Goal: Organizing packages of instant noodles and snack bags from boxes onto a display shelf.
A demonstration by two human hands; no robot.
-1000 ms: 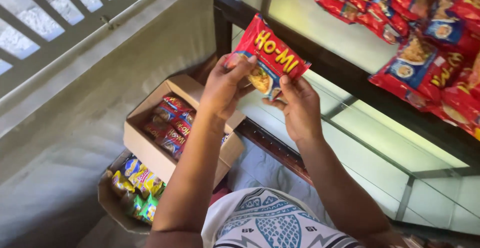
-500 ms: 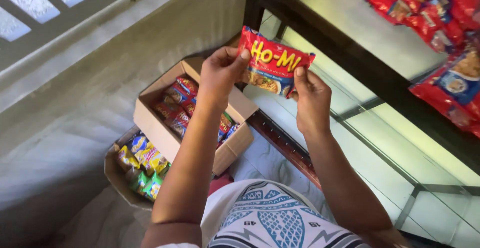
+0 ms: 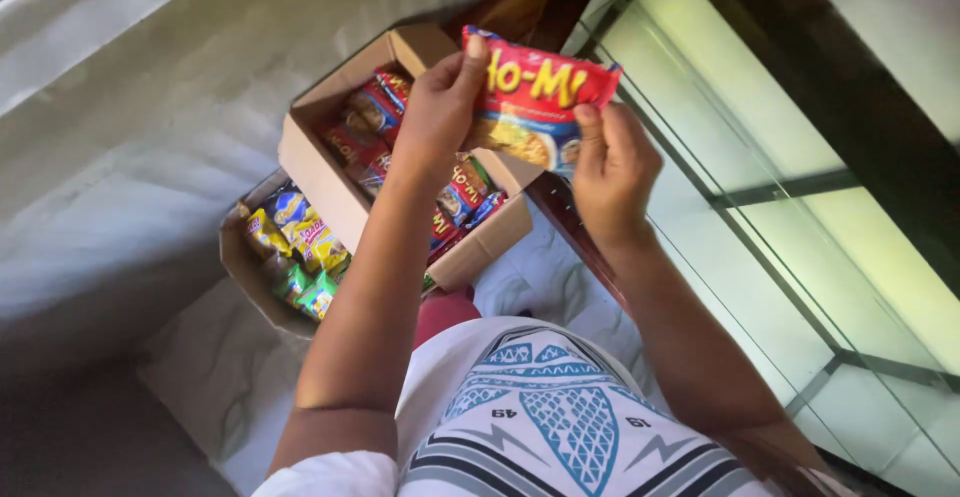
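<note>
We grip one red noodle packet (image 3: 535, 107) above the box, left hand (image 3: 440, 107) pinching its left edge, right hand (image 3: 612, 162) its lower right | cardboard box (image 3: 312, 162) below remains mostly full of packets | glass shelf (image 3: 800, 247) beyond shows none here.

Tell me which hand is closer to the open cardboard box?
The left. The left hand grips the red packet's left end right above the cardboard box. The right hand holds the packet's other end, out past the box's edge.
</note>
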